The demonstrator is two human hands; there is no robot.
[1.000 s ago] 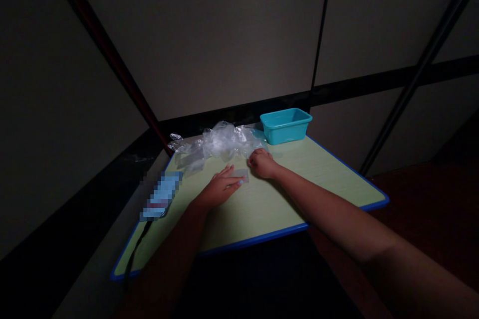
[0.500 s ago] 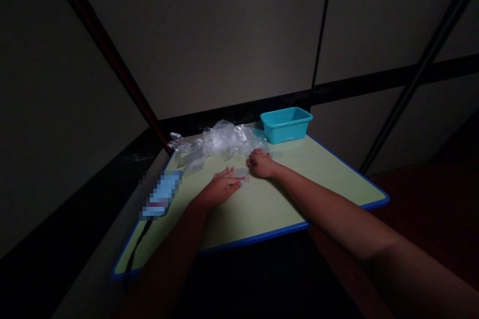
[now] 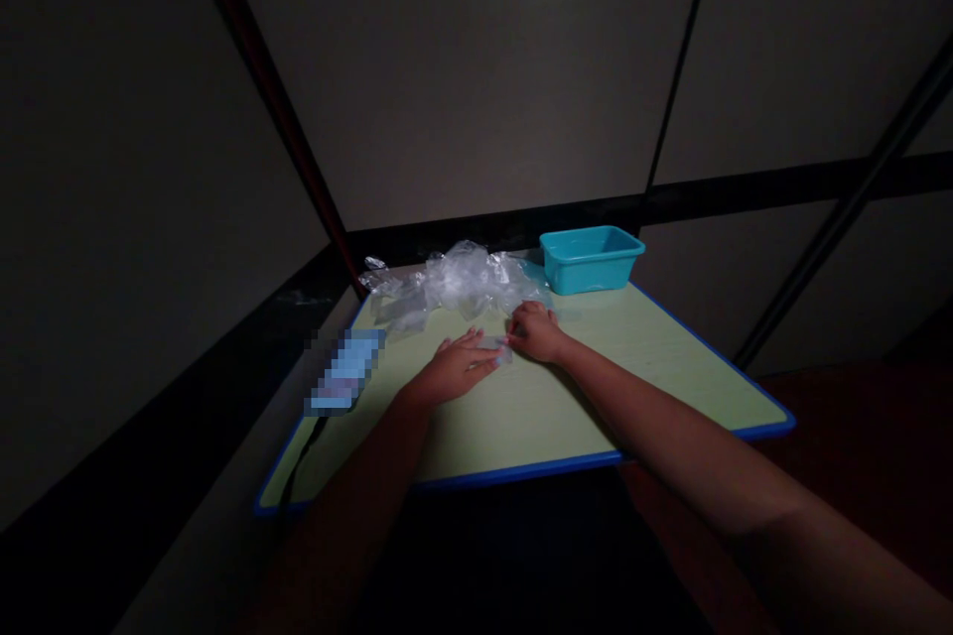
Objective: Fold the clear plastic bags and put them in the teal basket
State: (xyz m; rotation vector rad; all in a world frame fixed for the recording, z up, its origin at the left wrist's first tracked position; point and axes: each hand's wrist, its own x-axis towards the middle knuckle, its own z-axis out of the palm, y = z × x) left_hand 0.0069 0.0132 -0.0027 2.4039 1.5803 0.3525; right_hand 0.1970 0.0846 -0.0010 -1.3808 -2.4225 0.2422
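Note:
A small clear plastic piece (image 3: 492, 345) lies flat on the pale green table (image 3: 521, 417). My left hand (image 3: 456, 367) rests on its left part, fingers spread. At its right end is my right hand (image 3: 537, 330), with fingers curled and the fingertips pinched at the edge of the plastic. Just beyond both hands, a heap of crumpled clear plastic bags (image 3: 469, 276) spreads over the back of the table.
A turquoise basket (image 3: 592, 273) stands at the back right corner. On the left edge lies a phone-like device, blurred out (image 3: 346, 372), with a dark strap (image 3: 302, 461) hanging down. Panelled walls rise behind and to the left.
The whole view has shifted, so the table sits slightly further right. My right hand's fingertips have come to the right edge of the small plastic piece; my left hand stays flat on it.

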